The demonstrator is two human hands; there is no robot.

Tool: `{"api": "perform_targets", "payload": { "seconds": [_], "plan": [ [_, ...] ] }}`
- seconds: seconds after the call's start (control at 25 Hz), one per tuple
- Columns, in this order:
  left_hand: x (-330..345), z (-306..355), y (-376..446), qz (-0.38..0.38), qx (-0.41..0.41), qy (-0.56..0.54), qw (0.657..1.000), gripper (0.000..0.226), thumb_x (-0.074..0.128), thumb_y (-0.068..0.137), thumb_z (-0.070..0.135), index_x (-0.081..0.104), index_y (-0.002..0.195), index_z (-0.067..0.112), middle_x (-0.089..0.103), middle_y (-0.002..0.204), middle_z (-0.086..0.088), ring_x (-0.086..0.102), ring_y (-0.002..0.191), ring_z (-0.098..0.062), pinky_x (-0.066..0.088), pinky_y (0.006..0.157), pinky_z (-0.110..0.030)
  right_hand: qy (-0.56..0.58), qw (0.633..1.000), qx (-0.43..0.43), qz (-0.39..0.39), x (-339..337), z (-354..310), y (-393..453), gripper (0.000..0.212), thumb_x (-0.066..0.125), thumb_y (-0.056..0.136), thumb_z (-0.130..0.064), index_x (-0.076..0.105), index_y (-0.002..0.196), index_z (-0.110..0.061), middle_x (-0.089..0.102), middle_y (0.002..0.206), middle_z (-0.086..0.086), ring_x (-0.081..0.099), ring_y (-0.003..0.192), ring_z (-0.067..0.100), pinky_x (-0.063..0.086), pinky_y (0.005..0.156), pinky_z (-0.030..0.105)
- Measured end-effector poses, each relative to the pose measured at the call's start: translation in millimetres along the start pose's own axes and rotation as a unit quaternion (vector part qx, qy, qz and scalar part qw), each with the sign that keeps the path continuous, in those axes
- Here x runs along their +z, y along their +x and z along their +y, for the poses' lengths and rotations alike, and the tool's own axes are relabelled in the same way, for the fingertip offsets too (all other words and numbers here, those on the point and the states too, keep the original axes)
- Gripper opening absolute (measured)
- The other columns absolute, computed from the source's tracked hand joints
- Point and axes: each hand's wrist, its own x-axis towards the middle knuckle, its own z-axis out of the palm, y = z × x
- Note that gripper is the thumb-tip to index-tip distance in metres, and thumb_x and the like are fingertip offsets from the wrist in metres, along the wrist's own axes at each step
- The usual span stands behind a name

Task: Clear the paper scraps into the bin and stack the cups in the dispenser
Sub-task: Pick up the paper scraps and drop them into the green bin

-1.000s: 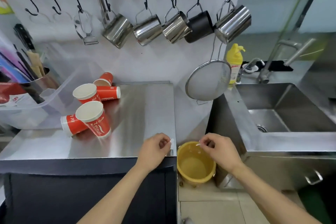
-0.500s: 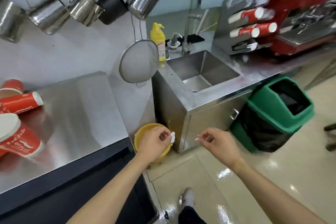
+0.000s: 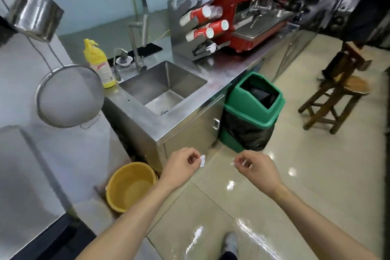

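My left hand (image 3: pixel 181 164) is closed around white paper scraps (image 3: pixel 202 161) that stick out past its fingers. My right hand (image 3: pixel 255 168) pinches a thin white paper scrap (image 3: pixel 237 162) between thumb and fingers. Both hands hover over the tiled floor in front of the sink cabinet. The green bin (image 3: pixel 254 110) with a black liner stands beyond them, beside the cabinet, its lid opening facing up. On the counter behind it, a steel cup dispenser (image 3: pixel 181 27) holds red paper cups (image 3: pixel 200 15) lying sideways in its slots.
A steel sink (image 3: pixel 162 86) is set into the counter, with a yellow bottle (image 3: pixel 99 63) at its corner. A yellow bucket (image 3: pixel 130 186) sits on the floor at left. A strainer (image 3: pixel 69 95) hangs on the wall. A red espresso machine (image 3: pixel 242 2) and wooden stools (image 3: pixel 337 95) stand at right.
My view has swung right, away from the counter with the loose cups, toward the sink and green bin. Both hands kept their scraps and moved from above the yellow bucket toward the bin.
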Motion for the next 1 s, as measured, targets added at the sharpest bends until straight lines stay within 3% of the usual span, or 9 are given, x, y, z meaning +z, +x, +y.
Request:
{"api": "perform_targets", "payload": {
  "seconds": [0.12,0.6,1.0],
  "plan": [
    [32.9,22.4,38.1,-0.016,0.007,-0.018,1.000,0.017,0.067,0.089,0.035,0.067,0.074,0.025,0.067,0.078,0.006,0.055,0.064,-0.005,0.049,0.067,-0.029,0.000,0.999,0.032,0.015,-25.3,35.8,15.7,0.014,0.068,0.084,-0.030,0.062,0.076,-0.039,0.067,0.082,-0.018,0.061,0.071,0.001,0.054,0.068,0.032],
    [130.5,98.8,160.9,-0.056,0.018,0.006,0.998,0.027,0.058,0.082,0.054,0.065,0.073,0.030,0.065,0.078,0.010,0.055,0.065,-0.006,0.054,0.069,-0.039,-0.002,0.999,0.048,0.016,-99.1,149.9,91.1,0.009,0.068,0.086,-0.027,0.065,0.083,-0.035,0.065,0.081,-0.019,0.061,0.073,0.002,0.053,0.069,0.031],
    [159.5,104.2,260.6,-0.091,0.033,0.030,0.995,0.018,0.066,0.088,0.037,0.063,0.072,0.029,0.065,0.078,0.009,0.054,0.066,-0.008,0.055,0.069,-0.040,0.008,0.996,0.088,0.013,-104.2,186.0,165.4,0.009,0.067,0.086,-0.029,0.064,0.082,-0.037,0.065,0.082,-0.018,0.061,0.074,0.001,0.053,0.067,0.029]
  ]
}}
